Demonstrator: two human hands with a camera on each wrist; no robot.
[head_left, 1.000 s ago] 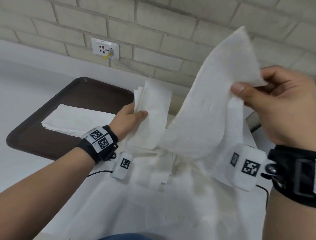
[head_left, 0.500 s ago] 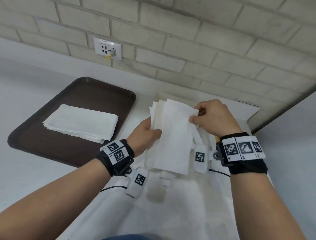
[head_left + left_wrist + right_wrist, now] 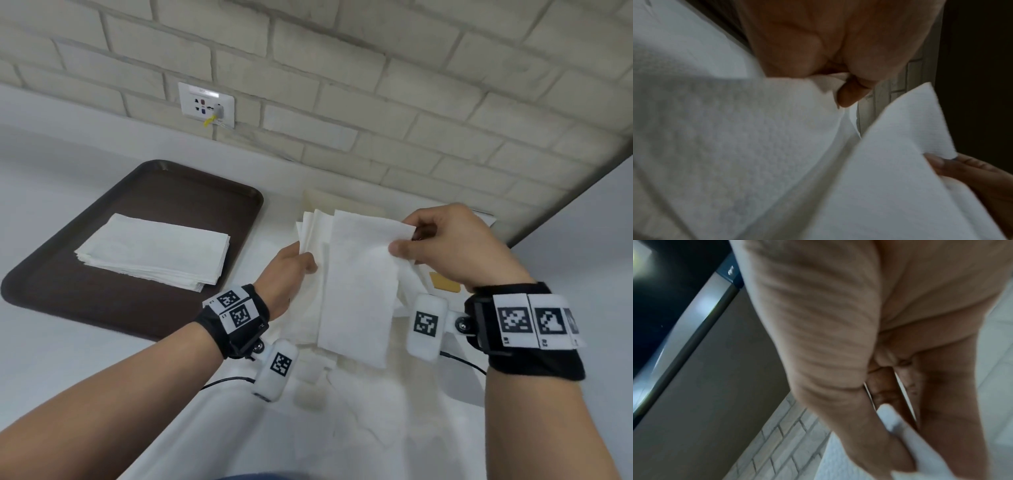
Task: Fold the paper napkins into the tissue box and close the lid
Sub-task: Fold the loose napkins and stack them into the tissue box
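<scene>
The left hand (image 3: 830, 40) fills the top of the picture. One fingertip (image 3: 849, 95) pokes down over the top edge of a bunch of white paper napkins (image 3: 735, 138), and the hand grips that bunch. The napkins look soft and bumpy and cover the whole left side, down to the bottom left corner. A second white napkin (image 3: 900, 186) lies in front, on the right side, with one corner pointing up. The right hand (image 3: 982, 178) comes in from the right edge and pinches this napkin near that corner. Between the two papers a thin strip of pale brick wall (image 3: 898, 84) shows. The far right is dark.
</scene>
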